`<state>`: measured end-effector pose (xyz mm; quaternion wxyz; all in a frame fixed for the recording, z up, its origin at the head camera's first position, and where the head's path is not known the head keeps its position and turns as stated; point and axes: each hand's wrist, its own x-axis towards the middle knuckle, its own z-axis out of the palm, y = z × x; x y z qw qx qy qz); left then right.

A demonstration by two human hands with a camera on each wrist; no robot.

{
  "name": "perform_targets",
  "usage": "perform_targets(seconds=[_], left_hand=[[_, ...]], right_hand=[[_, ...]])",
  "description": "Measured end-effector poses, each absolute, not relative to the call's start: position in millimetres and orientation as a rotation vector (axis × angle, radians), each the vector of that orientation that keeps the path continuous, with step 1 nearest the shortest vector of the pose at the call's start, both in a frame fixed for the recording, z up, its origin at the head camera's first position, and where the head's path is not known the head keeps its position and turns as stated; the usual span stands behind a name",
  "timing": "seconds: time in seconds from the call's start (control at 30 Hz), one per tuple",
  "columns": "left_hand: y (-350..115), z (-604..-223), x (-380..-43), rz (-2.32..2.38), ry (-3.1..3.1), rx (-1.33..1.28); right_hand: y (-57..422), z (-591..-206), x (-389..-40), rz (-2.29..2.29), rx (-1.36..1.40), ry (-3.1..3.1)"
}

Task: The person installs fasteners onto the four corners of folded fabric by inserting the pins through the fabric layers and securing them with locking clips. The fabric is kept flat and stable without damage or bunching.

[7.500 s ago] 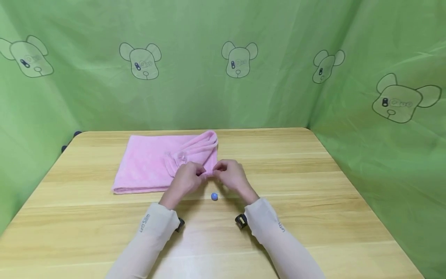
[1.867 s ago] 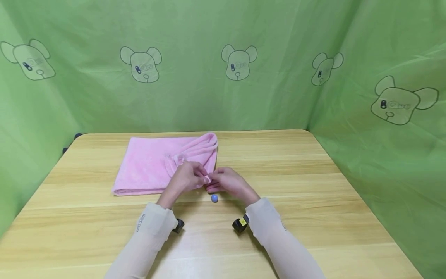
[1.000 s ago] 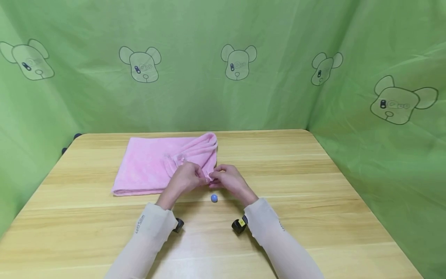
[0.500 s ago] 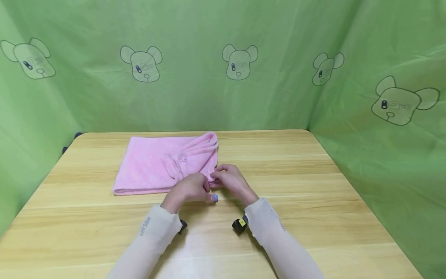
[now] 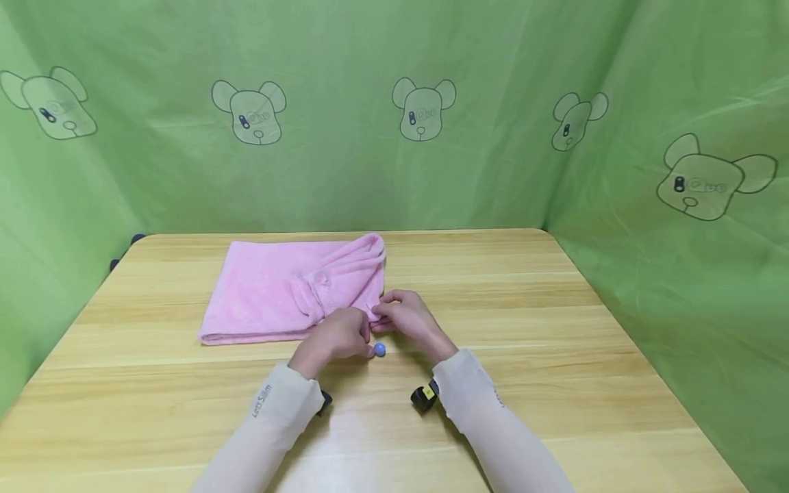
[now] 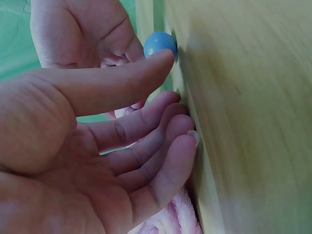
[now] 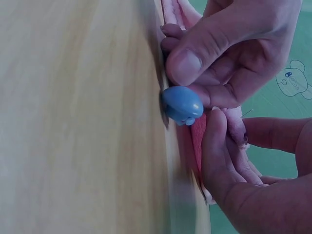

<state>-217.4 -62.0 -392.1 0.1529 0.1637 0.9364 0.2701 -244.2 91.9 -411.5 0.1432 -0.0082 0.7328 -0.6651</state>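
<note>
A folded pink plush towel (image 5: 265,291) lies on the wooden table, one corner gathered. My right hand (image 5: 411,320) pinches the edge of the pink towel (image 7: 236,126) between thumb and fingers. A thin needle-like sliver (image 7: 248,112) sticks out beside the pinch in the right wrist view. Just in front of the towel sits a small glossy blue button (image 5: 379,350), domed, with a little shank-like nub visible in the right wrist view. My left hand (image 5: 337,334) is low over the table. Its thumb tip is right at the blue button (image 6: 158,43); the other fingers are loosely bent.
The wooden tabletop (image 5: 530,397) stretches out in front and to the right. Green curtains (image 5: 345,178) with bear-head drawings surround it on the back and sides. A pale gathered patch (image 5: 322,279) shows on the towel.
My left hand has left the towel edge and come down toward me, its thumb first over the button, now slightly back at its left side. The right hand keeps its pinch.
</note>
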Motion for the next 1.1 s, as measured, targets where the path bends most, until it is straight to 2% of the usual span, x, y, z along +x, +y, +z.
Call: perform_targets(seconds=[0.73, 1.1], left_hand=[[-66, -395, -219, 0.805, 2.687, 0.53], [-75, -387, -224, 0.963, 2.738, 0.427]], right_hand=[[94, -411, -245, -1.891, -0.045, 2.149], [93, -412, -245, -1.89, -0.057, 2.145]])
